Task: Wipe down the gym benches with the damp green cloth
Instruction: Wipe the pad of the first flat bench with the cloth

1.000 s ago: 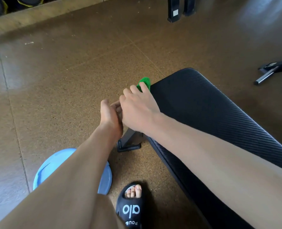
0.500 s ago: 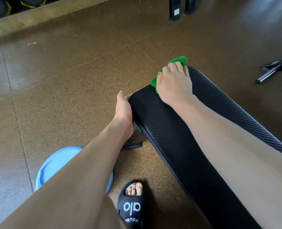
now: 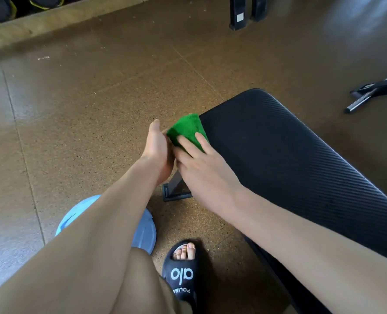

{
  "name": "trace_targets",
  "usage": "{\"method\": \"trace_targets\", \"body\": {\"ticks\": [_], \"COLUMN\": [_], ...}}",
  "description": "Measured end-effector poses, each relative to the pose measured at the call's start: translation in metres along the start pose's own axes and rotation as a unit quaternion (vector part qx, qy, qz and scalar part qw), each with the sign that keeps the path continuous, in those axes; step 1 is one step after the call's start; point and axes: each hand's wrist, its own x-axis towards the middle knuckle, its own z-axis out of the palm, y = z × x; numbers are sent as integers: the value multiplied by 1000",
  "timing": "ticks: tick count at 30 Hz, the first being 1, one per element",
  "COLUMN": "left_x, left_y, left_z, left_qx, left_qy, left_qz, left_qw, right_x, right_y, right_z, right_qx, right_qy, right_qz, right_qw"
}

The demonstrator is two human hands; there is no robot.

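Note:
A black padded gym bench [image 3: 290, 159] runs from the centre to the lower right. The folded green cloth [image 3: 187, 129] lies over the bench's near left corner. My right hand [image 3: 201, 168] presses on the cloth with straight fingers spread across it. My left hand [image 3: 157, 150] stands edge-on just left of that corner, thumb up, touching the cloth's edge. Its fingers are hidden behind the palm.
A light blue basin [image 3: 142, 230] sits on the brown speckled floor under my left arm. My foot in a black slipper [image 3: 183, 273] is beside the bench. The bench's metal foot [image 3: 174, 193] shows below my hands. Another frame [image 3: 373, 89] lies at right, black posts [image 3: 240, 12] at top.
My right hand has slid the cloth from the far end of the bench top back to the near left corner. My left hand has left the bench edge and met the cloth.

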Motion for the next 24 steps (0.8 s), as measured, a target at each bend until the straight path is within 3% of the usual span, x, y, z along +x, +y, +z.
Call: {"method": "trace_targets", "body": {"ticks": [5,12,18,21,24], "left_x": [4,15,16,12,5], "left_y": [2,0,-2,-4,-10], "left_z": [-6,-4,12,25,39], "left_qx": [39,56,94,172,272], "left_qy": [24,42,42,35,37], "left_qz": [52,40,72,118,168], "left_qw": [998,997,992,977,947], "right_x": [-47,55,109,98,74], "right_y": [1,16,65,108,143], "right_z": [-3,-13,-25,-9,19], "right_qx": [-27,-76,99,107,94], "right_qy": [-52,-84,-127,-90,7], "right_qz": [-24,-18,158,228,289], "right_qw": [998,993,974,964,953]}}
